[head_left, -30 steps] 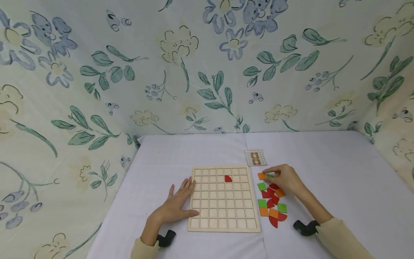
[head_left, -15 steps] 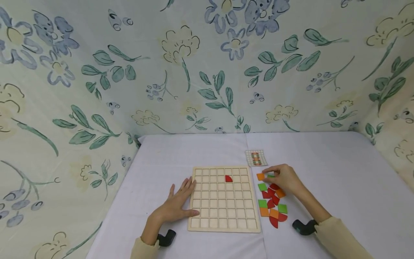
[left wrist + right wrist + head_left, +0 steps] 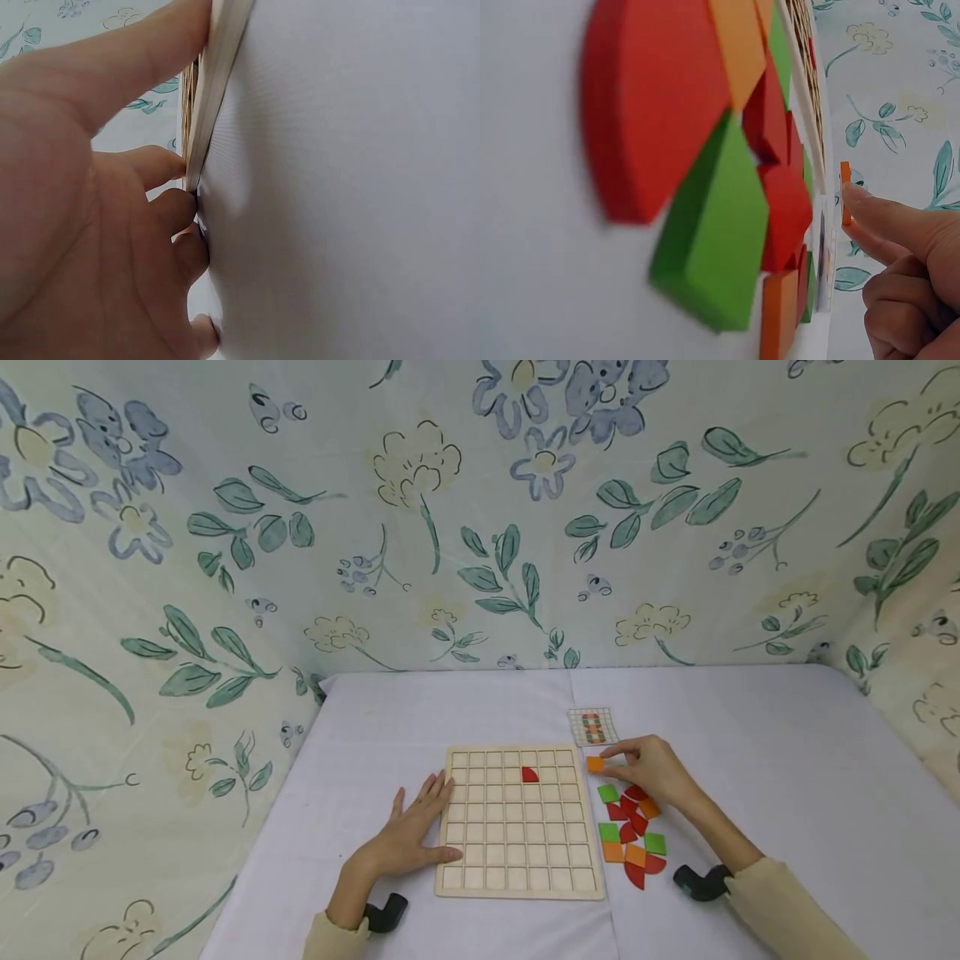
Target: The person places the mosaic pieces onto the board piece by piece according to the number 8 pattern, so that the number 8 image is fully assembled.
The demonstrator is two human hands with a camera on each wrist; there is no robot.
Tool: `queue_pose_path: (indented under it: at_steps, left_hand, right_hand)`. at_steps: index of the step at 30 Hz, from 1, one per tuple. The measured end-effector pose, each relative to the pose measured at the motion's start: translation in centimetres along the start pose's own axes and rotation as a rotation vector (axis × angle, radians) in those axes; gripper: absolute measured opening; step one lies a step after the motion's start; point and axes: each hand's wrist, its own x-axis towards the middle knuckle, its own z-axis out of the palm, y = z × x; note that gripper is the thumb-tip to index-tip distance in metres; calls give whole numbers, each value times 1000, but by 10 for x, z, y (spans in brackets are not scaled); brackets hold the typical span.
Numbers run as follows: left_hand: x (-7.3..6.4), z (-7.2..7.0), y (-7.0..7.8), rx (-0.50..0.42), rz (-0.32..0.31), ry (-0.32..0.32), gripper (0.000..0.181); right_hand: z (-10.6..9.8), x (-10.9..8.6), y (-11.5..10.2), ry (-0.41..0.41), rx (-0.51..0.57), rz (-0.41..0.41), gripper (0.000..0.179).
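Between thumb and index finger, my right hand (image 3: 654, 770) pinches an orange square tile (image 3: 595, 764) near the board's upper right corner. In the right wrist view the orange tile (image 3: 846, 193) is seen edge-on, lifted off the cloth. My left hand (image 3: 408, 837) rests at the left edge of the wooden grid board (image 3: 495, 833), thumb on the frame and fingers spread along the side. The left wrist view has the thumb (image 3: 142, 52) touching the board's edge (image 3: 217, 82). One red quarter-circle tile (image 3: 530, 774) lies in a cell of the board's second row.
Right of the board lies a loose pile of tiles, among them a green square (image 3: 655, 843), an orange square (image 3: 612, 852) and red quarter-circles (image 3: 634, 874). A small pattern card (image 3: 592, 727) lies behind them on the white cloth (image 3: 735, 735).
My right hand has lifted the orange square tile and carried it slightly left, toward the board. The left hand and the board have stayed in place.
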Motion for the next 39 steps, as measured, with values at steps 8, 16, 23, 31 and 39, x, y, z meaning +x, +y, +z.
queue_pose_path:
  at_steps: [8, 16, 23, 31, 39]
  left_hand:
    - [-1, 0, -1, -8, 8, 8, 110]
    - [-1, 1, -2, 3, 1, 0, 111]
    - [-1, 1, -2, 3, 4, 1, 111]
    - [-1, 1, -4, -11, 10, -3, 110]
    - [-1, 1, -5, 5, -3, -11, 111]
  right_hand:
    - [14, 9, -28, -37, 83, -65, 28]
    - [42, 20, -56, -73, 137, -153, 24]
    - [57, 25, -71, -101, 138, -154, 23]
    - [66, 28, -76, -126, 125, -141, 21]
    - [71, 29, -77, -131, 122, -127, 21]
